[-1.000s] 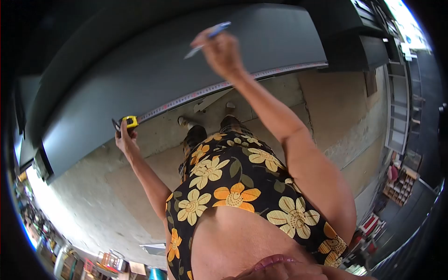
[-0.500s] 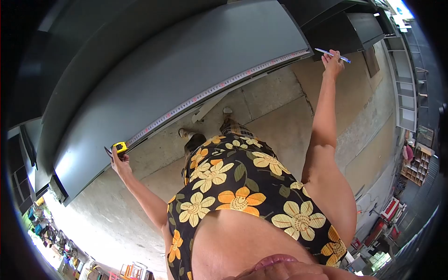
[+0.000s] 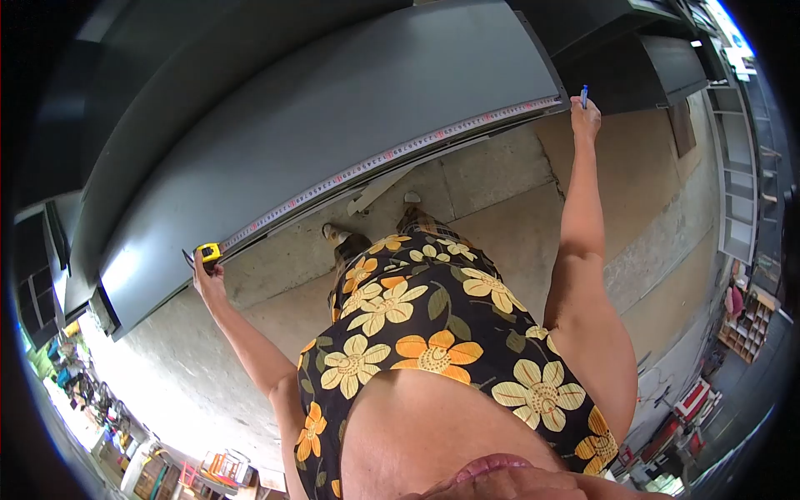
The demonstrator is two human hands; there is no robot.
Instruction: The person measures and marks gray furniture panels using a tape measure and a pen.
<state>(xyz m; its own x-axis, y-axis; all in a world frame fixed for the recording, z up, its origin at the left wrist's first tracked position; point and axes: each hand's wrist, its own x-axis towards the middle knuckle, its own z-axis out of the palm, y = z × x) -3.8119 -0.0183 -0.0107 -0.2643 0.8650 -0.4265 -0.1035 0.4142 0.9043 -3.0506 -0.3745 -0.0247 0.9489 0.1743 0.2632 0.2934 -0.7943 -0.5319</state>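
A long dark grey panel lies in front of me. The white tape blade runs along its near edge, nearly to its right corner. At the left end, my left hand is closed around the yellow tape measure, which rests over the panel's edge. My right hand, arm stretched out, grips a blue and white pen pointing upward, close beside the blade's far end at the corner.
Dark cabinet pieces stand beyond the right end of the panel. A grey shelf unit is farther right. On the concrete floor under the near edge lies a pale strip. Cluttered goods fill the lower left.
My right hand has moved in toward the blade's end, and the pen has turned from slanting sideways to nearly upright. My left hand and tape measure shift slightly left in view.
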